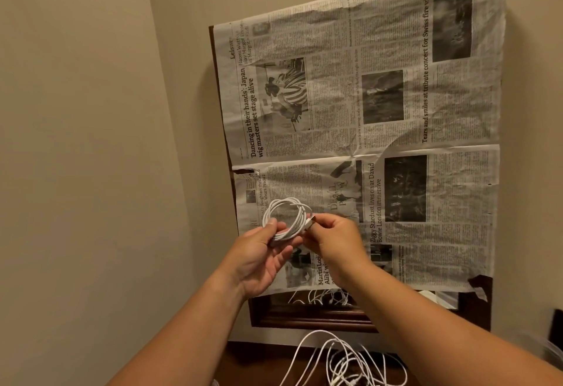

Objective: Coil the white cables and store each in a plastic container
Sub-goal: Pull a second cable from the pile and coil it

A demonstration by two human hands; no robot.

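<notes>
Nearest us, along the bottom edge, we see a tangle of loose white cables (344, 361) lying on a dark surface (259, 364). Just beyond it the left hand (262, 259), palm turned toward us, curls its fingers and thumb round the lower side of a coiled white cable (288, 218), while the right hand (332, 239) pinches that cable's plug end (311, 221) between thumb and forefinger, right beside the coil. Behind the hands we see a creased newspaper (396, 111) covering a dark wooden frame (304, 318) against a beige wall (91, 111).
</notes>
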